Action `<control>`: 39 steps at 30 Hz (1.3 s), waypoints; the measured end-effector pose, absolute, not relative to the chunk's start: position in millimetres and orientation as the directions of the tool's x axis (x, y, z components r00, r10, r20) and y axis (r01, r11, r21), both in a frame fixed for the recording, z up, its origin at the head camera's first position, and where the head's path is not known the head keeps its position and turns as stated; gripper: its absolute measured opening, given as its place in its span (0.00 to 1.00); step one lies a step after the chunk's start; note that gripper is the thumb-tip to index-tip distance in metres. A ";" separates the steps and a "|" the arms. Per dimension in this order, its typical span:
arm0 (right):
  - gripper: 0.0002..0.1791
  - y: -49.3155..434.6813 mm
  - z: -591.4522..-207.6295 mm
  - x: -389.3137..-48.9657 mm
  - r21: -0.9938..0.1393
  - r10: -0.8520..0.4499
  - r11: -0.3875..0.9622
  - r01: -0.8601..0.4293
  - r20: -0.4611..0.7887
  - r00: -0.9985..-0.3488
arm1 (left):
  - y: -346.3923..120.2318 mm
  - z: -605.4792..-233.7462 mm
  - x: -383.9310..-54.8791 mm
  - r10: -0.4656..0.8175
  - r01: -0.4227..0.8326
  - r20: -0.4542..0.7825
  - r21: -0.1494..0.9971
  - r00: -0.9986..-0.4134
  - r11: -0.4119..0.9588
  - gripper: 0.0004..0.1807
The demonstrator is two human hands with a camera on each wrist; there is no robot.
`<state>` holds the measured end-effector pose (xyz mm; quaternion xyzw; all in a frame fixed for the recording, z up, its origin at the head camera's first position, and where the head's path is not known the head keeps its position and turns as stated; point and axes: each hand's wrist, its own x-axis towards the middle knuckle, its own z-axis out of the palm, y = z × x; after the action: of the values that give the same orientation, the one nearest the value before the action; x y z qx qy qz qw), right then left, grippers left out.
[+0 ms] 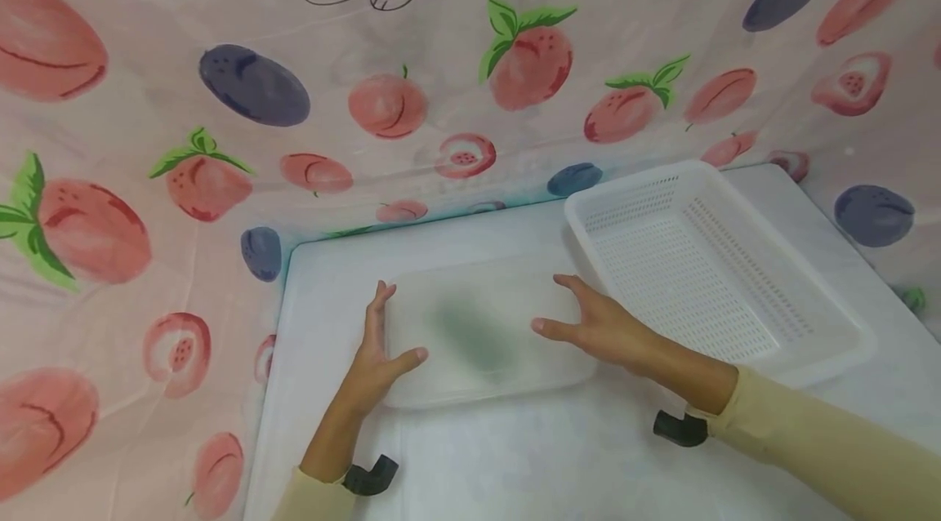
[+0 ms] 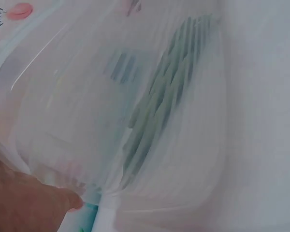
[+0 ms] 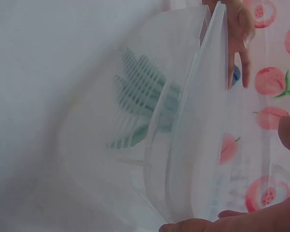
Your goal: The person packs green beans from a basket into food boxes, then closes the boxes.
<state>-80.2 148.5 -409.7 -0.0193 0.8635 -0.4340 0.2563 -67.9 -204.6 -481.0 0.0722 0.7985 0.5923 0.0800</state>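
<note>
A translucent white plastic box (image 1: 515, 358) with a frosted lid (image 1: 456, 284) stands on the table between both hands. Through its ribbed wall shows a bunch of slender green vegetables (image 3: 145, 92), blurred. At the box's left end is my left hand (image 1: 378, 370), its fingers along the side and its thumb stretched over the lid. My right hand (image 1: 599, 329) is at the opposite end, thumb and forefinger spread over the lid, other fingers hidden. In the right wrist view, fingertips (image 3: 188, 225) reach the lid's edge while the thumb stands away from it.
A white perforated basket (image 1: 816, 300) lies to the right, close beside the box and behind my right forearm. The white table (image 1: 470, 464) meets a fruit-printed cloth (image 1: 323, 88) at the back and left. Black wrist mounts (image 1: 680, 427) hang below both sleeves.
</note>
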 end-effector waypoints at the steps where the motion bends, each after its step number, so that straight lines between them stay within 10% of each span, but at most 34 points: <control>1: 0.57 148.4 -410.2 -82.0 -0.759 -0.257 0.625 0.183 -0.421 -0.870 | -203.7 -481.6 -67.3 0.203 0.017 -0.042 0.959 -0.978 0.282 0.54; 39: 0.56 143.2 -418.6 -90.9 -0.659 -0.356 0.751 -0.039 -0.354 -0.865 | -203.2 -474.7 -70.2 0.283 0.051 -0.127 0.836 -0.951 0.547 0.55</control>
<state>-90.9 143.2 -418.6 -0.1092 0.9054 -0.3356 0.2361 -70.2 -203.2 -474.7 0.0961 0.8706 0.4664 0.1242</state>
